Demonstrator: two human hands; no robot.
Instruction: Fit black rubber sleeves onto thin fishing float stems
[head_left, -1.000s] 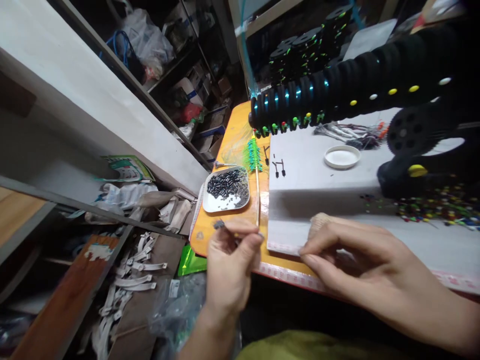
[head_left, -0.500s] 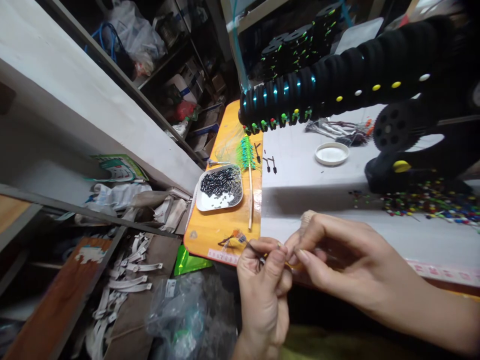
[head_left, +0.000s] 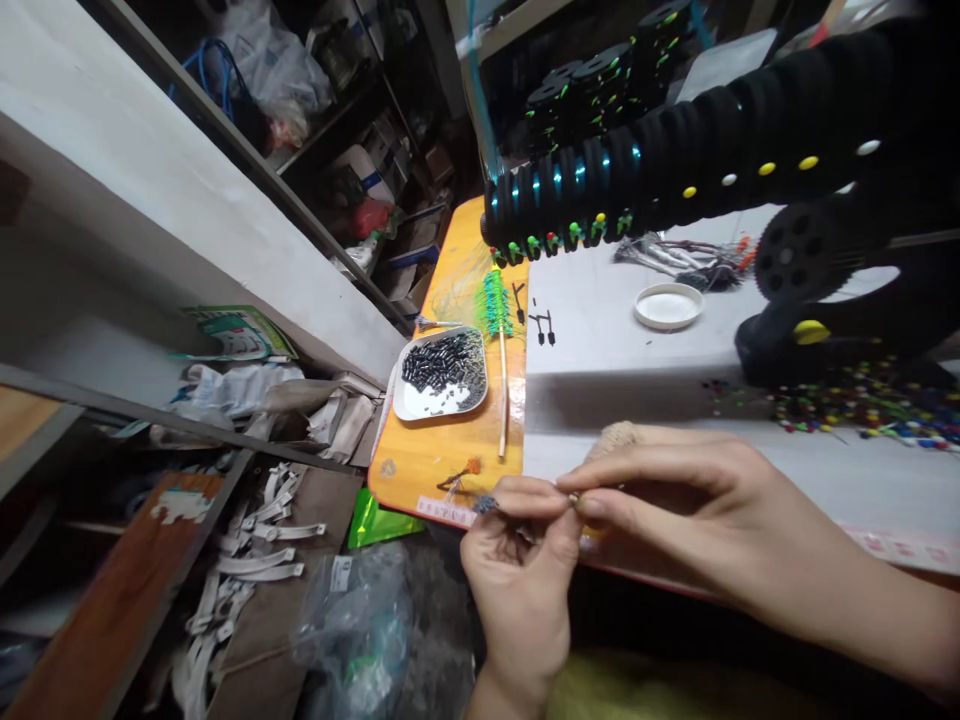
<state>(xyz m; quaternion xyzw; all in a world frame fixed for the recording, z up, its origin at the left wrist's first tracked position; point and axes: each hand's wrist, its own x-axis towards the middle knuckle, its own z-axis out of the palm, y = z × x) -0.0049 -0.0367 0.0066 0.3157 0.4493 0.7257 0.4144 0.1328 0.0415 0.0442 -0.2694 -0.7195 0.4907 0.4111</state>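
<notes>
Just over the table's front edge, my left hand (head_left: 525,585) is closed, thumb against fingertips. A small grey-blue tuft (head_left: 484,505) sticks out beside its curled fingers; what it belongs to is hidden. My right hand (head_left: 705,510) pinches thumb to forefinger, its tips meeting the left fingertips. Between the two pinches is a tiny brownish piece (head_left: 574,498), too small to name. A tan wrap (head_left: 619,437) covers one finger of the right hand. Left of the hands, a small twig-like piece with an orange tip (head_left: 472,466) lies on the table.
A white tray (head_left: 478,402) holds small dark cylinders and grey bits. Beside it lies a stick (head_left: 502,400) with green strands. A long black ribbed cylinder (head_left: 675,140) with coloured pins spans above the table. Coloured-headed pins (head_left: 855,405) lie right, near a round white lid (head_left: 669,306).
My right thumb and forefinger have straightened and now meet the left fingertips at the tiny piece. My left hand has shifted slightly left, and the grey-blue tuft shows more plainly.
</notes>
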